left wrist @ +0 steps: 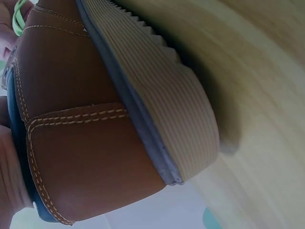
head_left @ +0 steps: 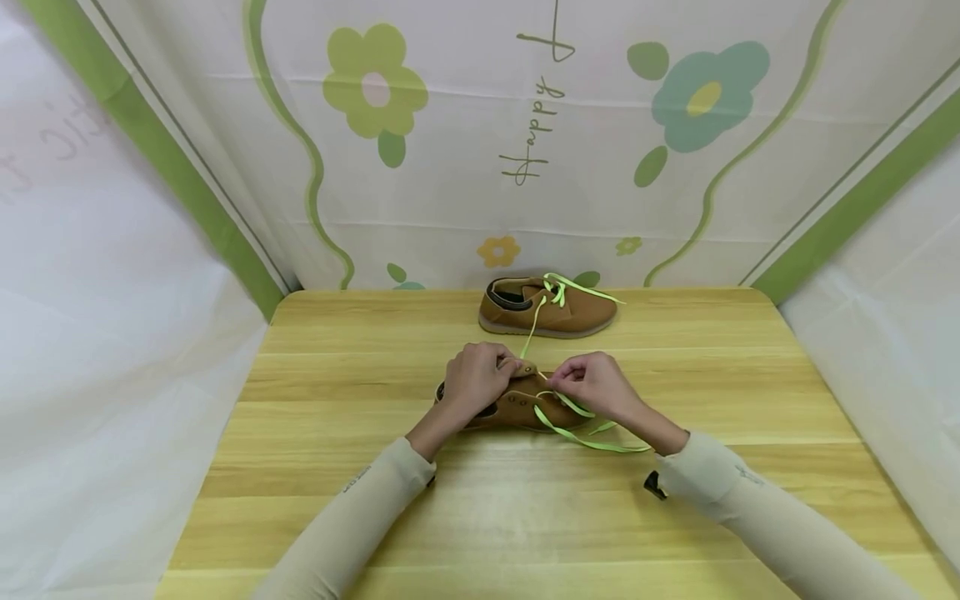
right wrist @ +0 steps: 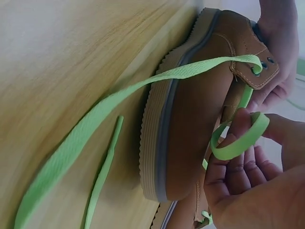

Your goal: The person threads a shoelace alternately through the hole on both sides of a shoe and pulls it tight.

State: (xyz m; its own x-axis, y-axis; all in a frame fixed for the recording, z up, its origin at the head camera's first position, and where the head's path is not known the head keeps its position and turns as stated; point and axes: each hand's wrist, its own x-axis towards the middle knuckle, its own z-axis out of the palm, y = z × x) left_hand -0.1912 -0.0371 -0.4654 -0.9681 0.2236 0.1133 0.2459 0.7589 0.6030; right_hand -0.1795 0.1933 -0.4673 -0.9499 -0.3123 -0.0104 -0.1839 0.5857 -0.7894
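A brown leather shoe [head_left: 517, 414] with a ribbed tan sole lies on the wooden table, its toe pointing right. My left hand [head_left: 474, 379] grips its upper by the opening, thumb along the far eyelet flap [head_left: 528, 367]. At the lacing, my right hand [head_left: 600, 387] pinches a flat green shoelace [right wrist: 240, 145], which loops over the fingers in the right wrist view. Another length of lace [right wrist: 157, 78] comes out of a near-side eyelet and trails onto the table. The left wrist view shows the shoe's heel [left wrist: 95, 162] up close.
Behind, near the table's back edge, stands a matching brown shoe [head_left: 581, 317] with green laces. A green strand [head_left: 531, 333] spans between the two shoes. A white floral curtain [head_left: 465, 192] rises behind the table [head_left: 337, 467], with white fabric at both sides.
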